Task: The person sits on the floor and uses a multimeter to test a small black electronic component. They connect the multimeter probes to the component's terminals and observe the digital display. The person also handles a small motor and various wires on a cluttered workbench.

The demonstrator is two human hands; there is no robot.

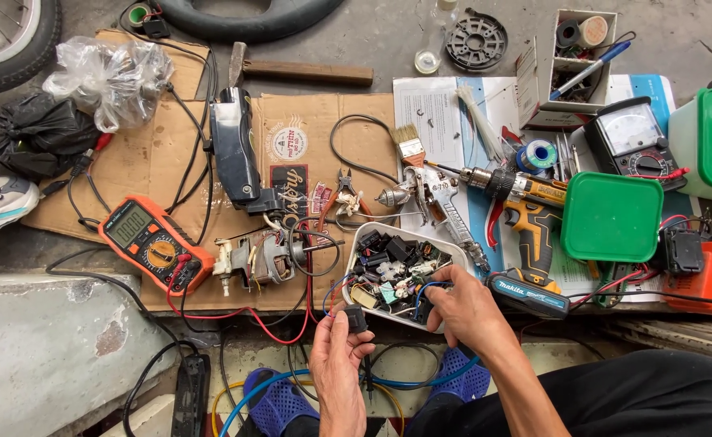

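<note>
Black switch [356, 318] pinched in the left hand [338, 360] fingers.
The right hand [463, 307] grips a small black part at the rim of the white tray [362, 235] of parts.

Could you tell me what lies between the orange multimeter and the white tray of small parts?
In the head view, a bare electric motor with loose wires lies on the cardboard between the orange multimeter and white tray.
</note>
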